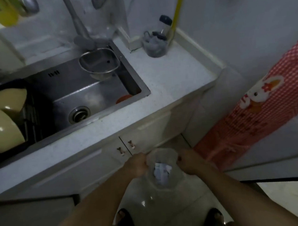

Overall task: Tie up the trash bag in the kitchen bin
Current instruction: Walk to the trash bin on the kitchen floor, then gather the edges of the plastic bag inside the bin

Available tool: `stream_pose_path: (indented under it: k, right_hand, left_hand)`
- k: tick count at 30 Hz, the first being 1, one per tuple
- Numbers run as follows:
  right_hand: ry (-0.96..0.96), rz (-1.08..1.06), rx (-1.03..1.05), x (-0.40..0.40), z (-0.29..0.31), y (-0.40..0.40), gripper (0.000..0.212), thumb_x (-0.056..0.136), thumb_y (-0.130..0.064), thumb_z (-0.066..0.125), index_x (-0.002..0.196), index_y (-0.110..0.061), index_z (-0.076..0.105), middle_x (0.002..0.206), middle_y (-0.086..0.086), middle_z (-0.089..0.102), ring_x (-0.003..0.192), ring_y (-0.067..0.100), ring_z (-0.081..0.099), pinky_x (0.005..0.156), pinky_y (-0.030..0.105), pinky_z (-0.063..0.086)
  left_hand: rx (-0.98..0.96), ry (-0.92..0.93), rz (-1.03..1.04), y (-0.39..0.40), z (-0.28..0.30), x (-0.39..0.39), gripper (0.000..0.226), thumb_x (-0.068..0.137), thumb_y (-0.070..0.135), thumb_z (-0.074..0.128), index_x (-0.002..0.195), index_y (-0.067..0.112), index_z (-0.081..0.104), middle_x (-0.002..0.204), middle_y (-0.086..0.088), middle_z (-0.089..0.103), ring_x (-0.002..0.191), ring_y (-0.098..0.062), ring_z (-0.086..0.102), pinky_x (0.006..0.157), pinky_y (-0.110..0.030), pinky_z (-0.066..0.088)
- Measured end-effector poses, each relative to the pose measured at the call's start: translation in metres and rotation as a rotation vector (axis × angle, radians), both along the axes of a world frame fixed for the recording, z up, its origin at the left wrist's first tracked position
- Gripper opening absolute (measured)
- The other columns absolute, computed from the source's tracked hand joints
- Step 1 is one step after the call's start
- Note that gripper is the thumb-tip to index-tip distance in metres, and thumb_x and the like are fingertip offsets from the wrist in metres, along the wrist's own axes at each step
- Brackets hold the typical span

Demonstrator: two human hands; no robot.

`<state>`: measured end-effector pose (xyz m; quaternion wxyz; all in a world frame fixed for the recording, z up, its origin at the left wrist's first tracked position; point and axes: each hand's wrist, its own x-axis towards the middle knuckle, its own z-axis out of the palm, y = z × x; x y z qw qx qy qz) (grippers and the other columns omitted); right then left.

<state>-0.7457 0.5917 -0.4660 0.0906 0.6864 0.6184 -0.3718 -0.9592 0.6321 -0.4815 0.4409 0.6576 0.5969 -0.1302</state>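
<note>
A thin translucent grey trash bag (161, 155) hangs low in front of the cabinet, its mouth stretched wide between my hands. Inside it lies crumpled white and blue paper waste (161, 171). My left hand (138, 164) is closed on the bag's left rim. My right hand (188, 163) is closed on the right rim. Both fists sit level, about a bag's width apart. The bin itself is not visible; the bag's lower part fades into the dim floor.
A steel sink (82, 93) with a metal strainer basket (99, 63) is ahead on the white counter (170, 75). Yellow bowls (2, 120) rest in a dark rack on the left. A red checked cloth (255, 115) hangs at right. My sandalled feet (124, 220) stand on glossy tile.
</note>
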Motion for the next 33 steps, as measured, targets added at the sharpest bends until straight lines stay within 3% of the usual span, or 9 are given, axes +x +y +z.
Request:
stream_pose_path:
  k: [1, 3, 5, 11, 18, 21, 24, 30, 33]
  right_hand:
    - [-0.009, -0.015, -0.009, 0.003, -0.022, -0.001, 0.03, 0.098, -0.024, 0.05, 0.118, -0.006, 0.064, 0.134, 0.019, 0.058, 0.12, 0.027, 0.057, 0.083, 0.026, 0.041]
    - [-0.033, -0.027, -0.016, 0.01, -0.063, -0.005, 0.043, 0.102, -0.029, 0.04, 0.135, -0.004, 0.052, 0.141, 0.015, 0.053, 0.126, 0.025, 0.052, 0.099, 0.027, 0.038]
    - [-0.049, -0.022, -0.03, 0.015, -0.106, -0.007, 0.041, 0.103, -0.026, 0.037, 0.13, -0.002, 0.056, 0.138, 0.016, 0.056, 0.124, 0.026, 0.054, 0.1, 0.03, 0.039]
    - [-0.129, -0.144, -0.012, 0.025, -0.231, -0.019, 0.038, 0.098, -0.027, 0.046, 0.128, -0.006, 0.055, 0.136, 0.015, 0.056, 0.122, 0.03, 0.055, 0.096, 0.032, 0.045]
    - [-0.16, -0.313, 0.079, 0.032, -0.331, -0.021, 0.042, 0.09, -0.024, 0.054, 0.129, -0.007, 0.051, 0.136, 0.016, 0.054, 0.124, 0.031, 0.053, 0.098, 0.033, 0.044]
    - [-0.201, -0.445, 0.129, 0.035, -0.353, -0.027, 0.063, 0.087, -0.021, 0.058, 0.14, 0.0, 0.032, 0.147, 0.025, 0.037, 0.132, 0.035, 0.042, 0.103, 0.035, 0.04]
    - [-0.147, -0.535, 0.124, 0.034, -0.372, -0.041, 0.078, 0.091, -0.022, 0.054, 0.149, 0.006, 0.01, 0.152, 0.027, 0.028, 0.135, 0.036, 0.039, 0.106, 0.039, 0.039]
    - [-0.03, -0.586, 0.14, 0.032, -0.384, -0.057, 0.048, 0.094, -0.021, 0.049, 0.137, -0.003, 0.042, 0.139, 0.019, 0.051, 0.125, 0.034, 0.052, 0.101, 0.037, 0.042]
    - [-0.021, -0.545, 0.137, 0.033, -0.378, -0.061, 0.04, 0.093, -0.025, 0.053, 0.127, -0.004, 0.051, 0.132, 0.017, 0.056, 0.12, 0.031, 0.055, 0.095, 0.034, 0.044]
  left_hand:
    - [-0.004, 0.008, 0.005, -0.002, -0.019, 0.001, 0.025, 0.087, 0.015, 0.056, 0.089, -0.007, 0.068, 0.093, -0.024, 0.068, 0.089, -0.036, 0.066, 0.064, -0.034, 0.047]
    - [-0.012, 0.034, 0.05, -0.004, -0.06, 0.005, 0.021, 0.087, 0.014, 0.054, 0.078, 0.0, 0.066, 0.084, -0.016, 0.068, 0.089, -0.033, 0.068, 0.065, -0.03, 0.047]
    - [-0.002, 0.043, 0.146, -0.006, -0.104, 0.01, 0.022, 0.088, 0.014, 0.052, 0.069, 0.006, 0.061, 0.076, -0.01, 0.066, 0.084, -0.03, 0.069, 0.064, -0.027, 0.049]
    - [0.139, 0.151, 0.333, -0.022, -0.221, 0.019, 0.03, 0.091, 0.018, 0.052, 0.11, -0.001, 0.064, 0.112, -0.021, 0.069, 0.102, -0.035, 0.066, 0.083, -0.036, 0.052]
    - [0.266, 0.207, 0.444, -0.032, -0.314, 0.023, 0.041, 0.086, 0.042, 0.059, 0.109, 0.009, 0.067, 0.113, -0.015, 0.07, 0.103, -0.033, 0.065, 0.082, -0.034, 0.05]
    - [0.356, 0.141, 0.565, -0.036, -0.335, 0.023, 0.038, 0.083, 0.035, 0.06, 0.112, 0.012, 0.064, 0.111, -0.015, 0.07, 0.101, -0.035, 0.066, 0.081, -0.036, 0.052]
    - [0.417, 0.129, 0.565, -0.042, -0.349, 0.021, 0.021, 0.084, 0.02, 0.055, 0.093, 0.005, 0.065, 0.097, -0.02, 0.071, 0.09, -0.037, 0.067, 0.076, -0.039, 0.056]
    - [0.411, 0.028, 0.573, -0.047, -0.357, 0.013, 0.013, 0.079, 0.007, 0.054, 0.069, 0.002, 0.061, 0.076, -0.019, 0.068, 0.077, -0.036, 0.068, 0.065, -0.034, 0.053]
    - [0.339, -0.017, 0.664, -0.052, -0.355, 0.001, 0.012, 0.074, 0.008, 0.058, 0.068, 0.001, 0.066, 0.068, -0.019, 0.07, 0.065, -0.034, 0.07, 0.066, -0.042, 0.061]
